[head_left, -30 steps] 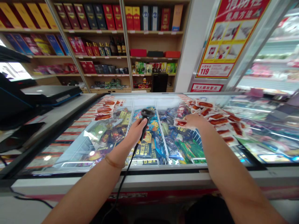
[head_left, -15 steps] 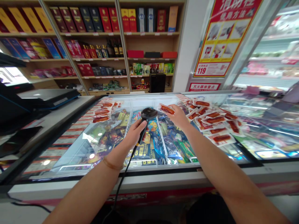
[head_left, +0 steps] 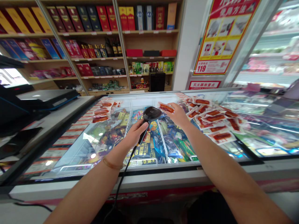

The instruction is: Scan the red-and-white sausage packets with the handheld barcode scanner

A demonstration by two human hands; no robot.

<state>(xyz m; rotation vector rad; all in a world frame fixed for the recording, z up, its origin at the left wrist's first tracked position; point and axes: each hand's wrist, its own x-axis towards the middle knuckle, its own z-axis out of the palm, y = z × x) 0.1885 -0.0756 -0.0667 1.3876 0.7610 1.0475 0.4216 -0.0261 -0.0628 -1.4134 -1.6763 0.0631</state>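
Note:
My left hand (head_left: 137, 133) is wrapped round the handle of a black corded barcode scanner (head_left: 151, 113), its head tilted toward the right. Just beyond that head, my right hand (head_left: 175, 114) grips a clear-wrapped sausage pack (head_left: 166, 107) by its right end. The pack and the scanner head are close together; whether they touch I cannot tell. Both are above the glass top of a chest freezer (head_left: 77, 149). On the glass to the right lies a heap of similar sausage packs (head_left: 213, 118). A smaller group of sausage packs (head_left: 101, 112) rests on the left side.
Bagged frozen goods (head_left: 144, 151) show through the glass in wire baskets. A black cable (head_left: 121, 179) hangs from the scanner over the freezer's front edge. At the left stands a counter with a flat black device (head_left: 50, 98). Shelves of boxes (head_left: 102, 59) line the back wall.
The scanner head has shifted slightly right and tilted, nearer to the sausage pack. My right hand still holds the pack at nearly the same spot.

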